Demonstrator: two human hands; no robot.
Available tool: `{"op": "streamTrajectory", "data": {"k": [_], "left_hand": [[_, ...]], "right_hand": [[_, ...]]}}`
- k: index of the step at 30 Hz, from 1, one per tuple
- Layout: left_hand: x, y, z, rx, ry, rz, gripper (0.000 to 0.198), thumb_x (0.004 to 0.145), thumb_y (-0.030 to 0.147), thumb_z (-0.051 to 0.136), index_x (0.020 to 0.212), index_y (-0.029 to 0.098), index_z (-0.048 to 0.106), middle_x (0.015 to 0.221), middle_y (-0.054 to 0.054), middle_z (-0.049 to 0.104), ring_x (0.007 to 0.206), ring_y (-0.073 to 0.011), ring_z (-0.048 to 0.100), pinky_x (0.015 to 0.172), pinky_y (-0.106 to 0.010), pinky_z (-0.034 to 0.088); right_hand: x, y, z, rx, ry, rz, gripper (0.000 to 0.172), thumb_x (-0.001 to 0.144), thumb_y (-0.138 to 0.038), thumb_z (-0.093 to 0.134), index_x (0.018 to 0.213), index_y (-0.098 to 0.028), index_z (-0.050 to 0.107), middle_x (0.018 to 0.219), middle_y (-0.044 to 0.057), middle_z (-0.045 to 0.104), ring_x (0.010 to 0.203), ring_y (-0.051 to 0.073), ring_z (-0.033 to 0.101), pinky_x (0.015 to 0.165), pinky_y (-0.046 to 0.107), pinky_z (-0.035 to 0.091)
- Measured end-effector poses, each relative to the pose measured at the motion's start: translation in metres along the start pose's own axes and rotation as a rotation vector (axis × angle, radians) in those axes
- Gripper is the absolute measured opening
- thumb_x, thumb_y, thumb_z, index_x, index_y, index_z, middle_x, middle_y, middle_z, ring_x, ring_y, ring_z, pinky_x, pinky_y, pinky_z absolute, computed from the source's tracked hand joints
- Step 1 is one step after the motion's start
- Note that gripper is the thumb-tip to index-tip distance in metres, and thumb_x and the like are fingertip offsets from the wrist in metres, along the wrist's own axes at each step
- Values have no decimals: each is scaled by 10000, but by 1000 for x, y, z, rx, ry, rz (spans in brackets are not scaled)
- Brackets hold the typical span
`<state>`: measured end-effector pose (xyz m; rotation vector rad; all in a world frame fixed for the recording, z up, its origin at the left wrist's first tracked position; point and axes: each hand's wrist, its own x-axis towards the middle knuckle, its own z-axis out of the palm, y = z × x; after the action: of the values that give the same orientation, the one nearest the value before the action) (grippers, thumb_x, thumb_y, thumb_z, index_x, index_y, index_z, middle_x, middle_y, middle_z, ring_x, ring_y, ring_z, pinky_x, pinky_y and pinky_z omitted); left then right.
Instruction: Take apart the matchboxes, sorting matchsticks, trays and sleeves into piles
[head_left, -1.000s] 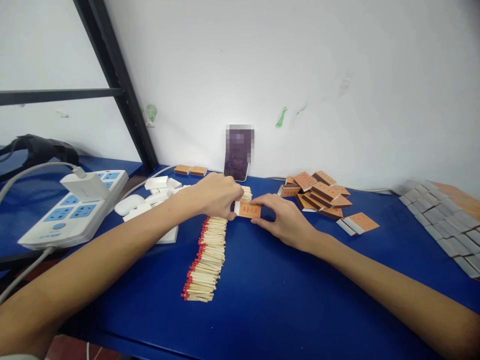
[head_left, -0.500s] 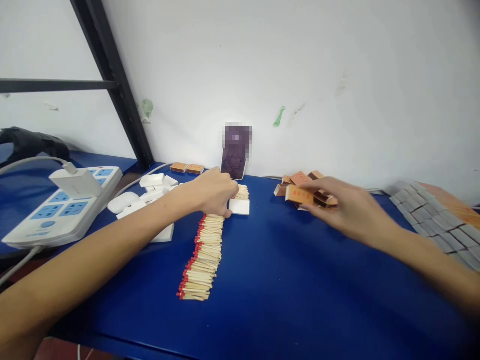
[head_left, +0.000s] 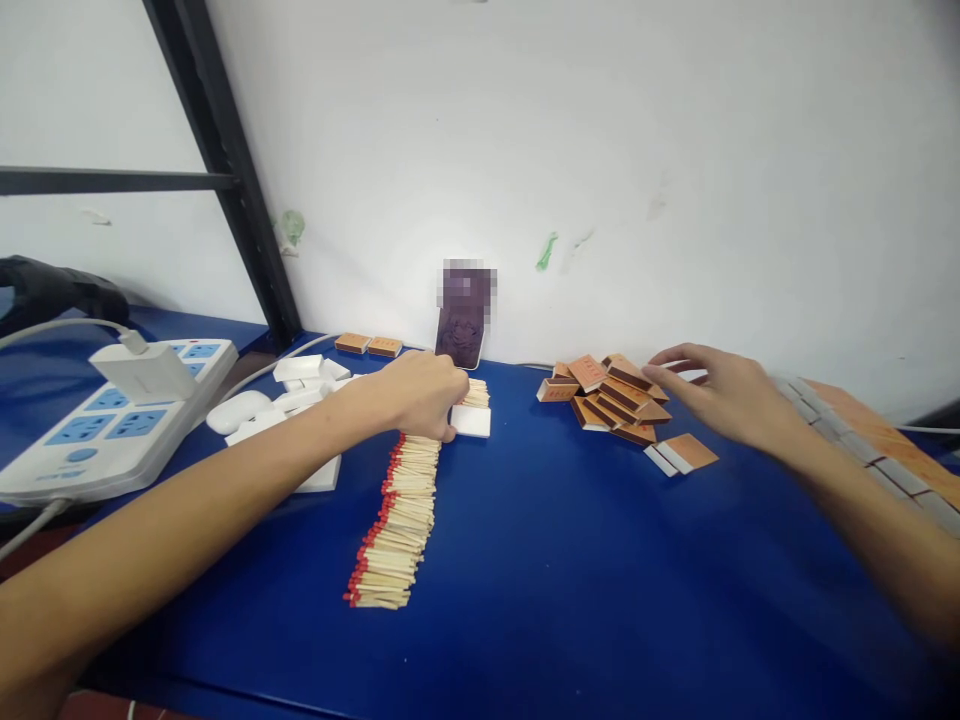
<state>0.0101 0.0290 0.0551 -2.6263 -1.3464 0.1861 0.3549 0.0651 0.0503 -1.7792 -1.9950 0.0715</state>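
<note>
1. Dozens of red-tipped matches [head_left: 394,530] lie in a long row on the blue table [head_left: 555,600], heads toward the left.
2. Further up, orange matchbox [head_left: 690,452] with white pieces at its left end, lying apart from the pile.
3. At the row's upper part, the left hand [head_left: 424,393] pinches a white tray [head_left: 472,422] by its left end, thumb at the near corner; its far fingertips are hidden.
4. Other white trays [head_left: 304,385] lie heaped beyond the left forearm, partly covered by it.
5. Thumb and fingers parted, the right hand [head_left: 724,395] is just beside the right edge of a pile of matchboxes [head_left: 619,395]; contact cannot be told.
6. Behind, a phone [head_left: 459,338] leans on the wall.
</note>
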Motion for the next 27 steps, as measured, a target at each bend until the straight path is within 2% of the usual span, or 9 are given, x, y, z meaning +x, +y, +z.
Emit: {"op": "streamTrajectory", "data": {"k": [3,8,13,16,21,27], "left_hand": [[1,-1,0,6,11,1,370,708,402,630,971,168,744,730,-88,671,632,-213,567,579,-319,353],[0,-1,-2,-18,19,-4,331,689,388,637,910,161,735,703,-83,650,618,-216,557,569,-320,330],[-1,-2,-4,-47,36,-11,273,669,384,653,834,180,726,629,-54,606,602,-200,534,576,-316,319],[-1,0,-4,-35,37,-5,236,667,363,651,797,176,714,620,-51,598,580,-176,506,558,-306,302],[-1,3,-7,3,18,1,282,706,385,634,856,163,722,730,-88,653,608,-196,528,542,-311,307],[-3,5,-10,24,10,-19,281,705,395,643,845,161,715,700,-88,639,606,-206,542,545,-317,314]], "right_hand": [[-15,6,-5,-26,47,15,340,842,-505,533,944,-219,686,1011,66,742,784,239,679,752,373,468],[-54,35,2,-106,134,-134,318,849,-493,472,918,-247,661,949,80,739,877,296,683,767,439,510],[-77,71,15,-148,-3,-344,359,897,-382,416,1201,-290,583,1294,93,655,1194,310,618,1017,518,488],[-80,84,20,-158,-61,-374,415,888,-365,444,1291,-323,535,1367,88,616,1254,311,586,1053,530,479],[-79,82,20,-147,-72,-374,417,843,-331,493,1251,-349,572,1292,94,650,1194,318,621,1013,503,513],[-76,80,21,-164,-90,-396,418,855,-319,508,1265,-353,585,1265,110,634,1165,321,615,993,494,503]]}}
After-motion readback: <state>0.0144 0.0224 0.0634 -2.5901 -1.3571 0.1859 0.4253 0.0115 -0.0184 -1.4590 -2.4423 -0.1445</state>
